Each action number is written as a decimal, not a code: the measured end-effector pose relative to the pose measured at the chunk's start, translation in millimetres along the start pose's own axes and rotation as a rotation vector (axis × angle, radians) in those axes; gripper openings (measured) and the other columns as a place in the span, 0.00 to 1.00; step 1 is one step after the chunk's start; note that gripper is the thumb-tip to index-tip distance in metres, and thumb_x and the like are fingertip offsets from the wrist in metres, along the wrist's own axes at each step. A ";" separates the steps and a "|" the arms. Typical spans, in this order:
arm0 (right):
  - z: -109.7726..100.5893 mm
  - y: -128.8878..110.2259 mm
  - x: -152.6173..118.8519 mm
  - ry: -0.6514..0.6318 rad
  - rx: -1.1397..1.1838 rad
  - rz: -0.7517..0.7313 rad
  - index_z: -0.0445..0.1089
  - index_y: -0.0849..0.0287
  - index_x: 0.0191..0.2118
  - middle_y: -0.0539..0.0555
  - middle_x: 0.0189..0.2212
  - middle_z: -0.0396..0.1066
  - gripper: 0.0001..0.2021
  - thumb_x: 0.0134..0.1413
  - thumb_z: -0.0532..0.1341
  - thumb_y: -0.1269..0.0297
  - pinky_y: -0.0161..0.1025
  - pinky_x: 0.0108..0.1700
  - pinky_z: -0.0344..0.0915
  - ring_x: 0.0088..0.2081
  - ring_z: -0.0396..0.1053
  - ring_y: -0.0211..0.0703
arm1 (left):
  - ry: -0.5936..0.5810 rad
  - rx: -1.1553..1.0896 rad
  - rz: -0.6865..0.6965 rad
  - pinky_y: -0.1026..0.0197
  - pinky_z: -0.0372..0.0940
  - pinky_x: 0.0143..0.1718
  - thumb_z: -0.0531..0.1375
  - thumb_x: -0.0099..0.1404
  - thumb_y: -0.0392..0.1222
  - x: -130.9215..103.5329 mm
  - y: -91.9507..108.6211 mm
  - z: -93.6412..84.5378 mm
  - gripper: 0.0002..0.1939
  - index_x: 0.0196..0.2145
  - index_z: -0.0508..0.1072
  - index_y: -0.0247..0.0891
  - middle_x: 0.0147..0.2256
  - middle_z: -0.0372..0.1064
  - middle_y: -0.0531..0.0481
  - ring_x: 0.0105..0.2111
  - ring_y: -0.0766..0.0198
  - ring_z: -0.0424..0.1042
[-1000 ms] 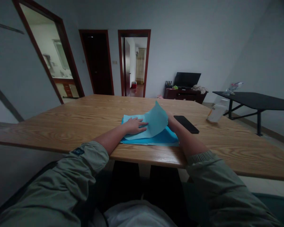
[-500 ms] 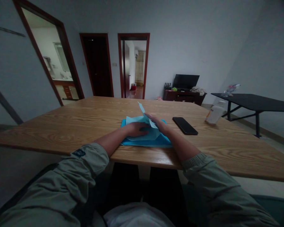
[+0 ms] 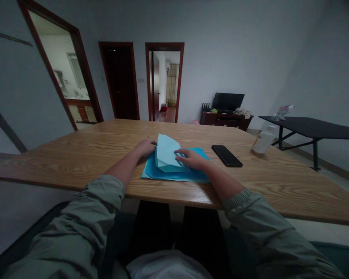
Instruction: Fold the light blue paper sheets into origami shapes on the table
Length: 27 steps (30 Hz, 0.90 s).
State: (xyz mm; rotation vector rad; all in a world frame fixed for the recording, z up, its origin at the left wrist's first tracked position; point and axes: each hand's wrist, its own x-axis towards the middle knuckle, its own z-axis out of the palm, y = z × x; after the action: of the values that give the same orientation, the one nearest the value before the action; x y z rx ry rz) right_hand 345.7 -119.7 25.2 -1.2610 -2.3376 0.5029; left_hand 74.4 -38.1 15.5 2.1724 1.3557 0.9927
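Note:
A folded light-blue sheet of paper (image 3: 169,153) lies on a stack of darker blue paper (image 3: 177,176) near the table's front edge. Its creased flap leans up a little from the stack. At the sheet's left edge, my left hand (image 3: 145,147) is closed, its fingertips partly hidden by the paper. My right hand (image 3: 192,159) rests on the right side of the folded sheet with its fingers apart and lightly bent. The wrist is over the right part of the stack.
On the wooden table (image 3: 104,143), a black phone (image 3: 227,155) lies right of the paper. Farther right stands a translucent white bottle (image 3: 264,140). A black folding table (image 3: 314,128) is beyond, and a television (image 3: 228,101) stands on a dark cabinet at the far wall.
My left hand has moved off the paper's top to its left edge. The raised flap has come over leftward, and my right hand has lowered onto it. The stack's lower left corner has shifted left.

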 end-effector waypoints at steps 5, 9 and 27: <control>8.3 3.1 -1.0 -0.023 -0.286 0.046 0.64 0.51 0.57 0.58 0.60 0.57 0.27 0.53 0.58 0.47 0.50 0.60 0.48 0.60 0.55 0.58 | 0.005 0.092 -0.081 0.56 0.65 0.41 0.59 0.55 0.48 4.0 -8.7 2.9 0.14 0.35 0.76 0.37 0.35 0.75 0.45 0.36 0.56 0.72; 7.5 3.8 -0.2 -0.034 -0.316 0.051 0.64 0.52 0.57 0.58 0.59 0.59 0.27 0.54 0.57 0.46 0.48 0.59 0.51 0.58 0.57 0.58 | -0.113 0.089 -0.002 0.57 0.64 0.46 0.59 0.55 0.56 2.7 -4.6 9.7 0.24 0.44 0.74 0.37 0.43 0.73 0.42 0.42 0.57 0.71; -4.2 29.7 8.0 0.195 -0.203 0.389 0.69 0.60 0.47 0.62 0.46 0.70 0.21 0.47 0.62 0.56 0.45 0.48 0.61 0.48 0.67 0.55 | -0.121 0.260 0.198 0.54 0.58 0.54 0.65 0.49 0.53 -13.0 30.5 21.4 0.37 0.56 0.63 0.46 0.55 0.62 0.47 0.53 0.53 0.62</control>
State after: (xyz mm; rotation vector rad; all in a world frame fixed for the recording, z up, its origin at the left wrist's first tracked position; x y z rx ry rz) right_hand 364.5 -97.1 15.4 -1.7897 -2.0263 0.2487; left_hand 105.3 -62.7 16.2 2.5560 1.2935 0.7715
